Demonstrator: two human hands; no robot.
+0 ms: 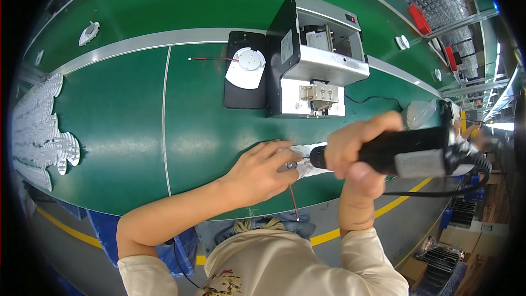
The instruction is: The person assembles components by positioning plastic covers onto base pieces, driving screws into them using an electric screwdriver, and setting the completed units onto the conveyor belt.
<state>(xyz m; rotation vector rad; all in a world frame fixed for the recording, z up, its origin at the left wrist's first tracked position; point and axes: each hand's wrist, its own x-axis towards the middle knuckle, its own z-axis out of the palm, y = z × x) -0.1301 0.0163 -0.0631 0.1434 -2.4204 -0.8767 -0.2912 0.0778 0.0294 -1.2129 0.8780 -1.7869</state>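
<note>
My right hand (356, 142) is wrapped round a black corded electric screwdriver (419, 148), held almost level. The tool's tip points left, at a white plastic part (315, 171) on the green bench. Bent over that part, my left hand (260, 170) holds it down with its fingers and covers much of it. A small round metal piece (291, 165) shows by its fingertips. From under this hand a thin red wire (294, 203) runs toward the bench's near edge. Whether the tip touches a screw I cannot tell.
Behind my hands stands a silver and black box-shaped machine (331, 64). Left of it, a similar white part (246, 68) with a wire lies on a black pad (235, 96). Stacked white parts (41, 137) fill the far left. A clear plastic bag (419, 114) lies right.
</note>
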